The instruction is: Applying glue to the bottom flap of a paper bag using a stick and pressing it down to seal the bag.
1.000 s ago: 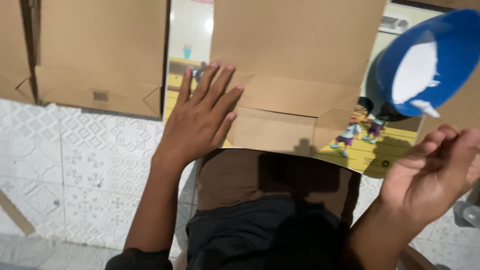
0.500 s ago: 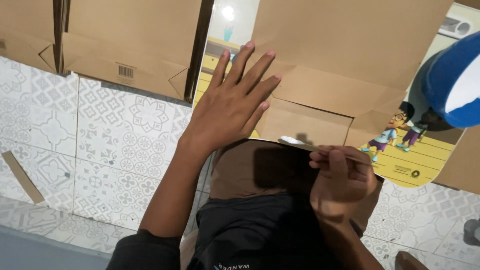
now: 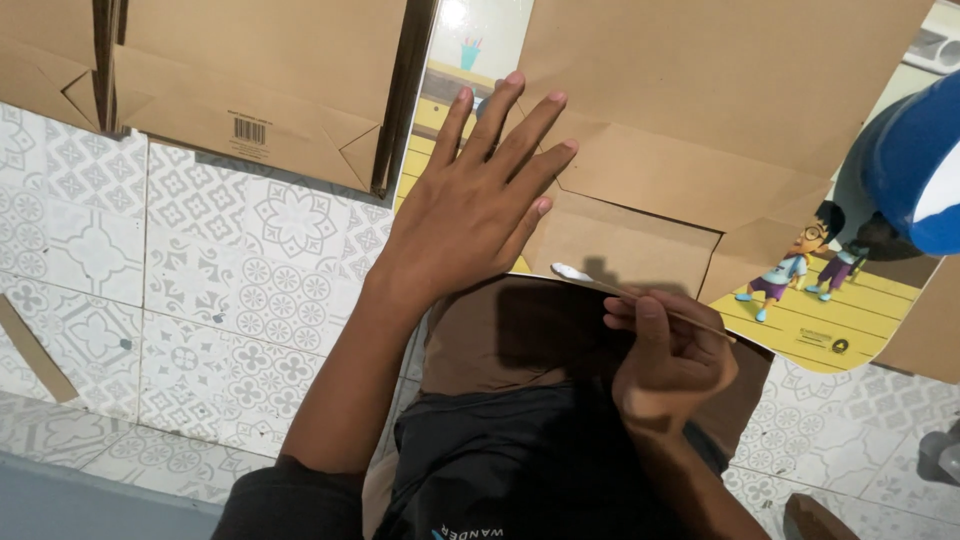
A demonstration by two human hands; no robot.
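Note:
My left hand lies flat, fingers spread, on a brown paper bag and on the colourful cartoon board under it. My right hand is closed on a thin wooden stick whose white-smeared tip rests at the lower edge of the bag's folded flap. The stick lies nearly level, its tip pointing left. My lap, in dark clothes, is just below both hands.
A second flat brown paper bag lies at upper left on the patterned tile floor. A blue bowl with white paste sits at the right edge. A strip of cardboard lies at far left.
My right hand has come down from beside the blue bowl to the bag's flap, now gripping the stick. My left hand has stayed pressed on the bag. The view has shifted left.

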